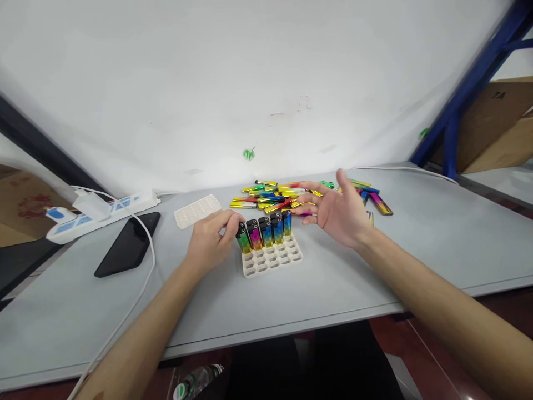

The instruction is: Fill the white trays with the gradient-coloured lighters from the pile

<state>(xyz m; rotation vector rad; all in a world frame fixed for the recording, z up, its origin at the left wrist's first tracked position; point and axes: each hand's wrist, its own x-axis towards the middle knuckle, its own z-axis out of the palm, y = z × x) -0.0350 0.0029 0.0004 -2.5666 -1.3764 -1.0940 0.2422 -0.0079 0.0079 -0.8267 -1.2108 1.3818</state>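
Observation:
A white slotted tray (272,272) lies on the table with several shiny lighters upright in its back slots. They are coloured green, pink and blue, with black tops; a blue lighter (287,223) stands at the right end. My left hand (212,239) is at the tray's left back corner, thumb and fingers closed at the top of a lighter (240,226), which is partly hidden. My right hand (339,214) is raised to the right of the tray, palm turned up and fingers spread, holding nothing. Behind its fingertips spreads a pile of loose metallic lighters (266,199).
A second white tray (197,211) lies to the left. Farther left are a black phone (128,244), a white power strip (104,214) and a white cable (152,261). More loose lighters (381,204) lie to the right. A wall stands behind the table.

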